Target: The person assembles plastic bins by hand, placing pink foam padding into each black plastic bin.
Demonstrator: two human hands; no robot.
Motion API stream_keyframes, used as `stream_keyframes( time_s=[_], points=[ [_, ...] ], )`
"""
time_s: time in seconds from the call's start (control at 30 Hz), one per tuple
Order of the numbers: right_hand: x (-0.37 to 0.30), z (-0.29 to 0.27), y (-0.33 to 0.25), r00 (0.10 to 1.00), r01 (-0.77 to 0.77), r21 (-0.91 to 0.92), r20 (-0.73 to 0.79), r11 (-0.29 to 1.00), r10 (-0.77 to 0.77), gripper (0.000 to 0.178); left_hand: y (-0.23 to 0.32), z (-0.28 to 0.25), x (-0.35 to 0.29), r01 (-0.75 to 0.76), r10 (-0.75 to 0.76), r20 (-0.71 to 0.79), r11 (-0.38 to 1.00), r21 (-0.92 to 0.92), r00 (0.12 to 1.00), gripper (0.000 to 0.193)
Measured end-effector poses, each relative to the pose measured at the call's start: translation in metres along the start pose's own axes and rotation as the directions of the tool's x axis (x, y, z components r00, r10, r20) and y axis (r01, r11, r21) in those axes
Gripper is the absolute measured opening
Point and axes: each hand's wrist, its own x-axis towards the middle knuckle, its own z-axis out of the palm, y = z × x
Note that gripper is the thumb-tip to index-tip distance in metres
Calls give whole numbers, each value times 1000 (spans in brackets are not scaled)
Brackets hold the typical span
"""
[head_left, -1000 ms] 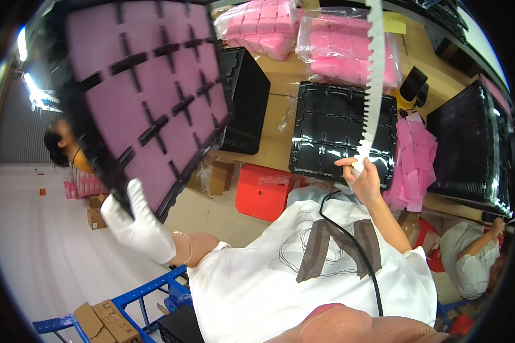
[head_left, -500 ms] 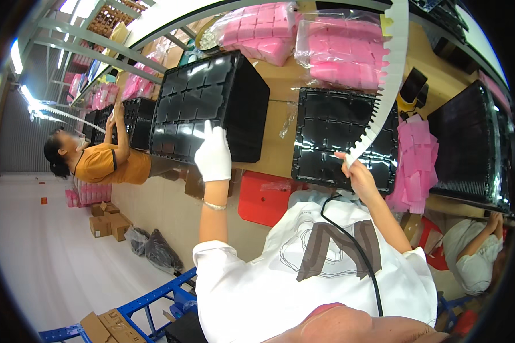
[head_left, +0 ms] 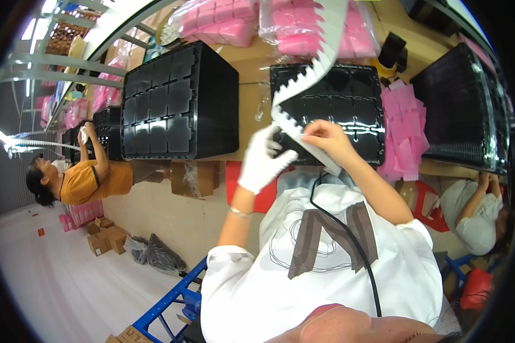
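A long white strip with a notched edge comes down from the top, bends sharply, and crosses the left part of a flat black compartment tray toward its front edge. My bare right hand is closed, with thumb and fingertips pinching the strip over the tray. In a white glove, my left hand is open beside the strip and the tray's left side. Its fingers are apart and slightly blurred, with nothing visible in them. A tall stack of black trays stands left of that hand.
Pink pads lie right of the tray, beside another black stack. Bagged pink pieces sit behind. One person in orange works at the left, another in a pale top at the right. A red stool stands below the table.
My left hand has left the tall stack and moved right, close to the strip. My right hand has moved left with the strip, which now bends across the tray. The whole view has shifted.
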Motion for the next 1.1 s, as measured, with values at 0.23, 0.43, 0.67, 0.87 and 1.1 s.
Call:
stream_keyframes(
  time_s=[0.23, 0.43, 0.67, 0.87, 1.1],
  points=[
    [7, -4, 38, 996, -83, -79, -17, 993, 82, 33, -47, 62, -5, 338, -475, 61, 525, -781, 878, 21],
    [-16, -13, 88, 923, -248, -225, 240, 942, 300, 11, -51, 50, -5, 52, -544, -156, 347, -936, 824, 23],
    [-26, 1, 87, 949, -282, -21, 143, 959, 282, 15, -79, 72, -32, 524, -578, 178, 512, -680, 796, 18],
    [-32, 12, 96, 985, -168, -122, -60, 978, 162, 14, -93, 72, -37, 436, -641, 97, 397, -808, 762, 18],
    [-21, 27, 93, 999, 50, -456, 30, 889, -42, 16, -123, 59, -47, 427, -652, 77, 399, -811, 755, 22]
  ],
)
